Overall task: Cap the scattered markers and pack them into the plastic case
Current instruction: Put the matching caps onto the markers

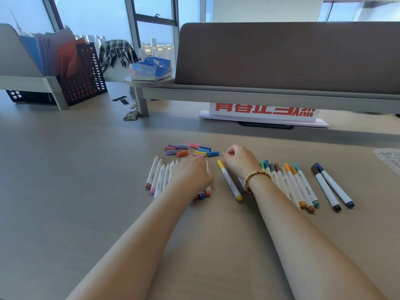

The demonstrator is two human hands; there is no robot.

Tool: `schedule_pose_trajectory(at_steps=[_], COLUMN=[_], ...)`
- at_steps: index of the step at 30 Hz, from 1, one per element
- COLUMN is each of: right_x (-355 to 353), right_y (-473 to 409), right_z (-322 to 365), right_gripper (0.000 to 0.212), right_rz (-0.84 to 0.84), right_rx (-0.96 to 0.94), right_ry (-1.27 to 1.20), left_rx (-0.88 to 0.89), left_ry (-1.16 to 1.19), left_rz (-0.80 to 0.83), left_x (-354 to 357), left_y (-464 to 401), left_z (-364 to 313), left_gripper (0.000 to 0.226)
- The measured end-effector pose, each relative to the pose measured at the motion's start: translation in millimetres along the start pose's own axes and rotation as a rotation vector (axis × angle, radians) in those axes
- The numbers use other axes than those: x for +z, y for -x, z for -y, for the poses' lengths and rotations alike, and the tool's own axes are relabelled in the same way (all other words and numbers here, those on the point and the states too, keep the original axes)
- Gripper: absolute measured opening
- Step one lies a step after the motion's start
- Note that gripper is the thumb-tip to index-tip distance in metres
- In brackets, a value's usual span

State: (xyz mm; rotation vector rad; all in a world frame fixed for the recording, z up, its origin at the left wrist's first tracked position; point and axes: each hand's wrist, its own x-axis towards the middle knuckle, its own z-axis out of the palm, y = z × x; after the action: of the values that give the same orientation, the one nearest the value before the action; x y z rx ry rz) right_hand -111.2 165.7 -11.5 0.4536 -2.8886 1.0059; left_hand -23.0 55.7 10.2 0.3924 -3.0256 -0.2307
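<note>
Several uncapped white markers (159, 179) lie side by side left of centre on the table, with loose coloured caps (190, 150) in a cluster just beyond them. My left hand (192, 173) lies on the right part of that row, fingers curled down around one uncapped marker (208, 190). My right hand (239, 161), with a bead bracelet on the wrist, is curled into a fist. It sits beside the cap end of a yellow marker (230, 182) lying on the table. Several capped markers (292, 185) lie to its right, then a black and a navy marker (333, 187). A clear plastic case (389, 159) shows at the right edge.
A grey desk divider (281, 57) on a raised shelf runs along the back, with a white sign with red characters (264, 114) under it. A black mesh file holder (84, 76) and a blue tissue pack (151, 69) stand at the back left. Bare table (75, 180) stretches to the left.
</note>
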Motion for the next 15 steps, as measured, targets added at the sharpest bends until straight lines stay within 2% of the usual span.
schedule_pose_trajectory(at_steps=[5,11,15], right_x=[-2,-5,-2], right_y=[-2,-3,-5], right_z=[-7,-3,4], right_gripper=[0.022,0.025,0.025], right_rz=[-0.046,-0.12,-0.143], right_rx=[0.032,0.018,-0.016], right_ry=[-0.075,-0.143,-0.193], left_rx=[-0.051,-0.008,-0.091], left_ry=[0.044,0.0,0.273], left_rz=[0.114,0.144,0.118], left_x=[-6,-5,-11], left_y=[-7,-9,-13], left_z=[3,3,15], left_gripper=[0.03,0.024,0.027])
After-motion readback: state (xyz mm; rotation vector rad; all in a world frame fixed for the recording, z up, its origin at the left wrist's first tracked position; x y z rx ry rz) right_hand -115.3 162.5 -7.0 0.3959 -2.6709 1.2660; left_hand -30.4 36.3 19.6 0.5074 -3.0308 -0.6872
